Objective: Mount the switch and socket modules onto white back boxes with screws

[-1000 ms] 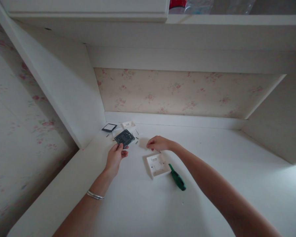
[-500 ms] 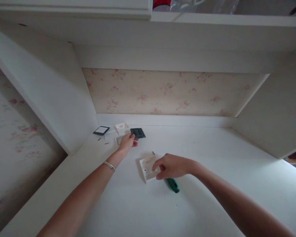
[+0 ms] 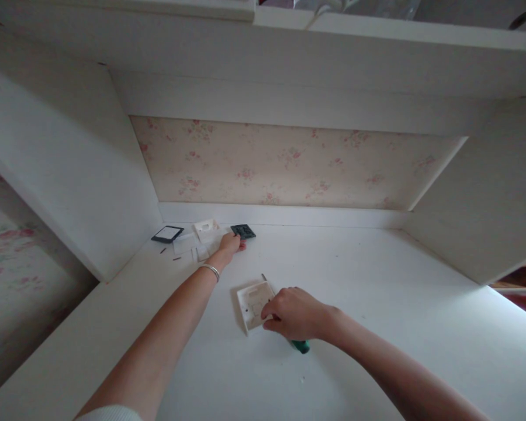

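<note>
My left hand (image 3: 231,244) reaches far back on the white desk (image 3: 355,280), its fingertips touching a dark green module (image 3: 242,231) that lies flat there; whether the fingers still grip it is hard to tell. A silver bangle sits on that wrist. My right hand (image 3: 293,313) is curled over the right edge of a white square plate (image 3: 253,303) and covers most of a green-handled screwdriver (image 3: 300,346), of which only the handle end and the metal tip show.
A black-framed square part (image 3: 167,234), a white plastic part (image 3: 206,229) and a few small screws (image 3: 175,258) lie at the back left. White cabinet sides stand left and right, a shelf overhead, floral wallpaper behind.
My left hand carried the dark module from mid-air to the desk's back and set it flat. My right hand moved from beside the screws down onto the white plate and screwdriver.
</note>
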{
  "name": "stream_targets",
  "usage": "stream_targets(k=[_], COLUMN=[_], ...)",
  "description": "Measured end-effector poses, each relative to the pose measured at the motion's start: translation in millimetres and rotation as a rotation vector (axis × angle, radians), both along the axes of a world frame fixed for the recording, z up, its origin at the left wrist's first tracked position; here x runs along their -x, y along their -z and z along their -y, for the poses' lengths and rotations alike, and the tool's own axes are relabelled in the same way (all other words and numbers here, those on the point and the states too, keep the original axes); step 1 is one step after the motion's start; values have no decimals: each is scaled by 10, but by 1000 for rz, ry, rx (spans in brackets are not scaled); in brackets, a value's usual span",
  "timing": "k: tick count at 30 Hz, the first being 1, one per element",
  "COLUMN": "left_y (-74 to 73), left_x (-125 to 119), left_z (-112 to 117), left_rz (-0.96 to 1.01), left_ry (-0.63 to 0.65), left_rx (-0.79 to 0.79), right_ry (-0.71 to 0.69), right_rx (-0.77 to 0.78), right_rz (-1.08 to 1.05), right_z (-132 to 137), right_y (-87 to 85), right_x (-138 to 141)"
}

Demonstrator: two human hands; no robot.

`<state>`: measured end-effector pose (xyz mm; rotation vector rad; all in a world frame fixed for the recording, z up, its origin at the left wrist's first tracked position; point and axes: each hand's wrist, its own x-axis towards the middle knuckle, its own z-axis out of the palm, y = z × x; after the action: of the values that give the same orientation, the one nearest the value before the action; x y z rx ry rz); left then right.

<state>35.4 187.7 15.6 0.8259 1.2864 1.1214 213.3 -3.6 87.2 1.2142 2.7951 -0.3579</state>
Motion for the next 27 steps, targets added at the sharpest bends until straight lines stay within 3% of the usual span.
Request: stream_targets(k=[7,14,21,27], left_y=[-80,-212,-445,-378], left_x=[70,169,588,882], left_z=[20,332,947,1676], left_rz=[104,123,115,228], left_ry=[50,93,-5,-8], left_rx=[14,-89,-262,-229], right_ry=[-15,10,172,320], right_rx=[-38,-63,-145,-159], right_rz=[122,101,-27,-65], right_z=[88,68,-75,-425], right_y=[-38,20,60,133], right_x=[-19,39,199,367])
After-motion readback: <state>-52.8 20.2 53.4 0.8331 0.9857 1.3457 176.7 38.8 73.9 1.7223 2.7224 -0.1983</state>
